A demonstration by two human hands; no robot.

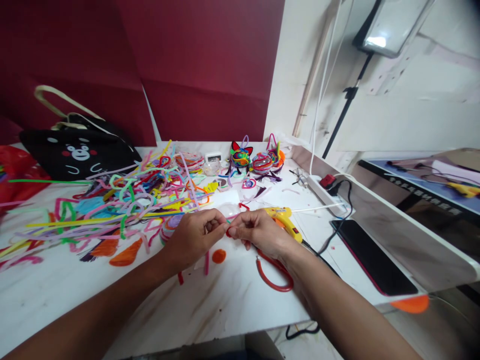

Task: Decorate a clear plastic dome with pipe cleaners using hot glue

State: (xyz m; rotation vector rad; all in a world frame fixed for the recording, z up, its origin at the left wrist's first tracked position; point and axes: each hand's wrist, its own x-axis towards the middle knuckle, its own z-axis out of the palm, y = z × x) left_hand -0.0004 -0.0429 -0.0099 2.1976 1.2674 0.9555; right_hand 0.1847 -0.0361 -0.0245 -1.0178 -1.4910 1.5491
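My left hand [195, 234] and my right hand [257, 231] meet over the front middle of the table, fingertips pinched together. Between them is a small piece of red pipe cleaner [228, 233], mostly hidden by the fingers. Just behind the hands sits a clear plastic dome [227, 210]. An orange fuzzy disc [219, 256] lies in front of them, near a short pink pipe cleaner piece [206, 264]. Under my right wrist are red-handled scissors [275, 287], their blades hidden. The yellow glue gun [287, 224] rests beyond that wrist.
A heap of colourful pipe cleaners [131, 192] spreads over the left side, before a black bag [78, 150]. Finished-looking pipe-cleaner ornaments [240, 156] stand at the back. A power strip [328, 195] and a phone [371, 257] lie right, beside the raised table edge [412, 220].
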